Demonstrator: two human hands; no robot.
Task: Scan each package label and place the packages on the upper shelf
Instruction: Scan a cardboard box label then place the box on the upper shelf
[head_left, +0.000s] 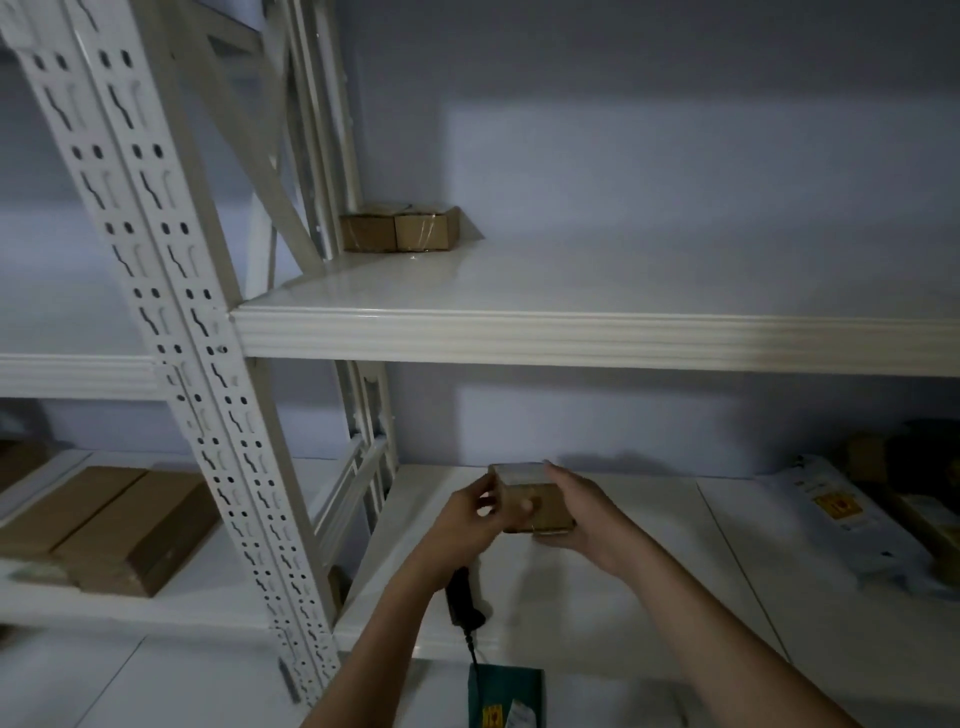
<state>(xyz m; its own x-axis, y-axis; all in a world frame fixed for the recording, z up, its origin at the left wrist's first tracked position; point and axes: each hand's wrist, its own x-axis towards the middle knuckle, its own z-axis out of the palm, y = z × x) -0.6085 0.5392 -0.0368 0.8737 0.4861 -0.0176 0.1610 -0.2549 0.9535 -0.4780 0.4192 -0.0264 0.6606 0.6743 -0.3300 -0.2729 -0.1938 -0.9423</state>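
Nearest the camera, a green package (505, 696) was seen lying at the bottom edge, with a black scanner (462, 597) on its cord just above it on the lower shelf (623, 597); to the left, two flat brown boxes (109, 525) were counted on the neighbouring rack; the left hand (462, 519) was seen pinching the left side of a small cardboard box (530, 501), and the right hand (582, 512) was curled under and around its right side, so the box was held by both hands just above the lower shelf; two small boxes (400, 228) were counted at the back left of the upper shelf (571, 332); a white mailer (841, 519) was seen far right. It was judged that the label might go unscanned, since the scanner was gripped by neither hand; the box might also be knocked against the shelf lip when lifted.
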